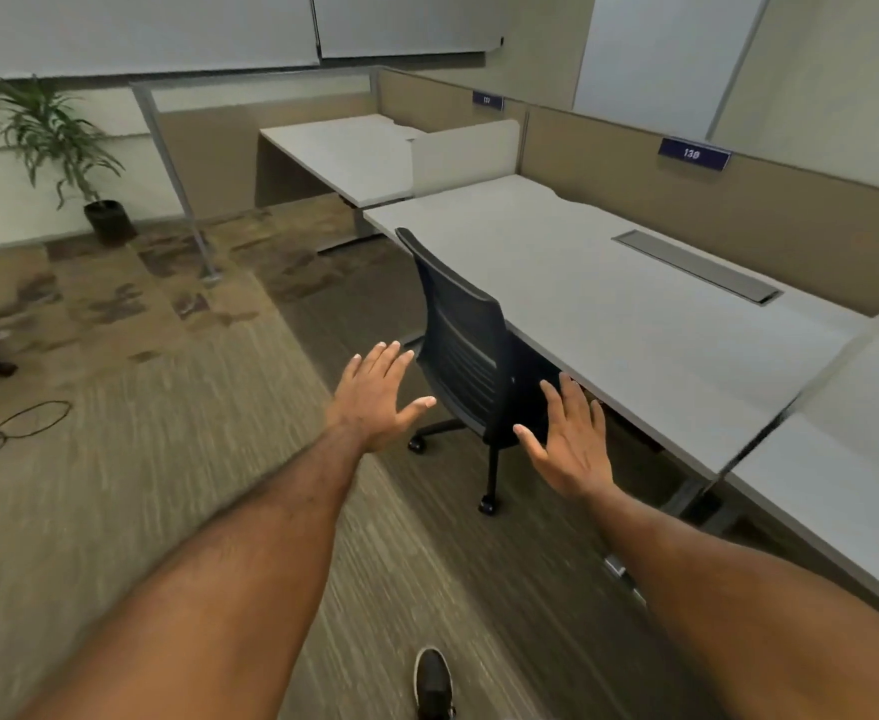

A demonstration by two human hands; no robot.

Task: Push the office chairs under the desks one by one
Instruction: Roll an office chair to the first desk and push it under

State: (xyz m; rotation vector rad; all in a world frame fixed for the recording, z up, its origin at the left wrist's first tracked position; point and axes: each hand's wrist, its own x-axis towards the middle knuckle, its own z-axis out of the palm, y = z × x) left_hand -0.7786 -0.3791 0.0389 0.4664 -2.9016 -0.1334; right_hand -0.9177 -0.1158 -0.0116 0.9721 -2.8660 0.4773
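Open hands (474, 415) flank ribbed black chair (466, 350).

Single head-worn wide-angle, looking forward and down. Both forearms reach in from bottom edge, hands (479, 413) mid-frame, close. Faces desk (635, 314) row at right, carpet (115, 511) left. Edges bowed, slightly blurred.

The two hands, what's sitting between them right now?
In the head view, the dark office chair backrest shows between the open left hand and the open right hand; neither hand grips it.
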